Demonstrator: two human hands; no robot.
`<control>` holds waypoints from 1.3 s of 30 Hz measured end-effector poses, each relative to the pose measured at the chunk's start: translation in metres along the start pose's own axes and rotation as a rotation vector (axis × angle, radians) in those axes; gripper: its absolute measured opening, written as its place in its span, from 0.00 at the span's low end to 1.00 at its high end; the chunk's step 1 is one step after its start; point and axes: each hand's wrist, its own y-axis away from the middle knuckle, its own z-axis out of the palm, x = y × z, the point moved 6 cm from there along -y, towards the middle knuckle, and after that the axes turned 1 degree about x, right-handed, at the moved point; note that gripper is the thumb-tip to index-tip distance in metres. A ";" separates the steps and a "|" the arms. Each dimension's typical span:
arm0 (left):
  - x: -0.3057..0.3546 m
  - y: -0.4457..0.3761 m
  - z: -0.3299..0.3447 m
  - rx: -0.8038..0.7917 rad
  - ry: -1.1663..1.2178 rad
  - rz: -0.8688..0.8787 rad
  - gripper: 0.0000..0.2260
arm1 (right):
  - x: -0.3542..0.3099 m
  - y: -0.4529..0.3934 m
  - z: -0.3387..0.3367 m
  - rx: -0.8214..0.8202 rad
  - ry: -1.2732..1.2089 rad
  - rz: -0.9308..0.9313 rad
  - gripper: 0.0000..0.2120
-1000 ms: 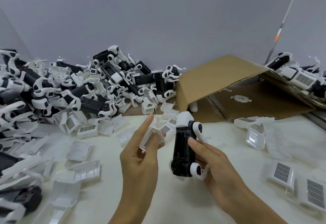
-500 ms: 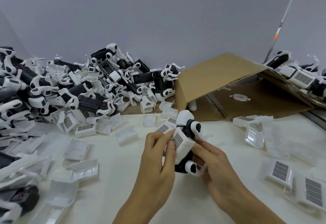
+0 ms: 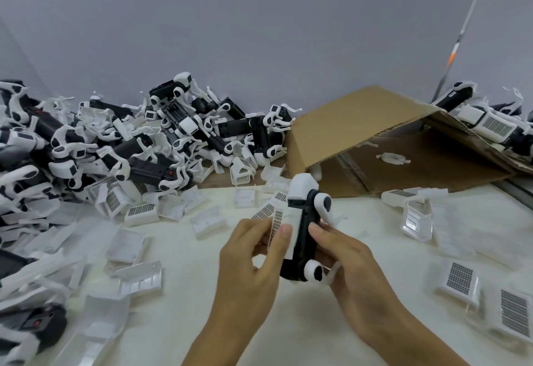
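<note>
Now, left hand (image 3: 248, 262) pinching white grille cover (image 3: 293, 221) against black-and-white toy body (image 3: 304, 240), right hand (image 3: 354, 273) gripping it.

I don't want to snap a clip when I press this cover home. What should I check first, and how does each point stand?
1. Right hand grips the black body: ok, fingers curl round its side.
2. Left hand holds the white cover: ok, thumb and fingers pinch it.
3. Cover lies along the body: ok, the two touch.
4. Grille faces outward: ok, it shows above the thumb.
5. Clips lined up and seated: cannot tell, the hands hide the joint.
6. Spare covers on the table: ok, several lie nearby.
</note>
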 end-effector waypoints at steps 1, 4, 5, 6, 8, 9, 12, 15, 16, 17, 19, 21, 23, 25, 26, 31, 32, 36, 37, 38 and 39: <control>-0.002 0.001 0.003 -0.024 0.021 -0.028 0.10 | 0.001 0.000 0.000 -0.009 0.028 -0.002 0.17; -0.008 0.003 0.002 0.000 0.118 -0.077 0.11 | 0.001 0.001 0.000 -0.044 0.100 -0.019 0.16; -0.009 0.003 0.000 0.019 0.150 -0.094 0.12 | 0.000 0.001 0.000 -0.047 0.111 -0.034 0.17; -0.010 0.003 -0.001 0.036 0.172 -0.112 0.12 | -0.001 0.001 0.000 -0.039 0.112 -0.052 0.18; -0.010 0.005 -0.001 0.071 0.192 -0.128 0.12 | -0.003 0.002 -0.001 -0.014 0.111 -0.080 0.19; -0.009 0.006 -0.001 0.091 0.199 -0.128 0.12 | -0.003 0.001 -0.001 -0.006 0.107 -0.085 0.19; -0.004 0.006 0.002 0.074 0.179 -0.085 0.09 | -0.004 0.002 -0.001 -0.006 0.119 -0.086 0.19; -0.008 0.007 0.006 0.008 0.172 -0.134 0.08 | -0.001 0.002 0.001 -0.033 0.174 -0.073 0.18; -0.010 0.007 0.007 -0.006 0.183 -0.161 0.09 | 0.000 0.002 0.003 -0.046 0.184 -0.068 0.18; -0.010 0.006 0.007 -0.020 0.191 -0.176 0.09 | 0.001 0.003 0.004 -0.052 0.203 -0.067 0.18; -0.012 0.006 0.010 -0.076 0.231 -0.212 0.11 | -0.001 0.004 0.005 -0.047 0.252 -0.093 0.16; -0.012 0.008 0.017 -0.161 0.300 -0.276 0.16 | -0.004 0.005 0.005 -0.003 0.292 -0.127 0.13; -0.012 0.010 0.019 -0.180 0.247 -0.265 0.18 | -0.008 0.006 0.001 0.053 0.319 -0.146 0.15; -0.010 0.012 0.017 -0.128 0.226 -0.222 0.18 | -0.009 0.006 0.001 0.039 0.292 -0.157 0.16; -0.009 0.012 0.015 -0.100 0.236 -0.200 0.20 | -0.010 0.007 0.001 0.020 0.274 -0.166 0.17; -0.010 0.008 0.012 -0.145 0.241 -0.176 0.26 | -0.020 0.012 0.006 0.015 0.251 -0.257 0.10; -0.011 0.006 0.013 -0.174 0.287 -0.189 0.23 | -0.023 0.012 0.005 0.037 0.271 -0.279 0.09; -0.011 0.005 0.016 -0.278 0.371 -0.236 0.19 | -0.027 0.013 -0.002 0.108 0.358 -0.359 0.15; -0.010 0.005 0.017 -0.300 0.359 -0.228 0.20 | -0.027 0.014 -0.002 0.111 0.382 -0.381 0.15; -0.010 0.005 0.017 -0.306 0.346 -0.214 0.20 | -0.027 0.014 -0.002 0.111 0.408 -0.409 0.14; -0.009 0.005 0.016 -0.293 0.335 -0.195 0.19 | -0.027 0.015 -0.002 0.113 0.434 -0.434 0.12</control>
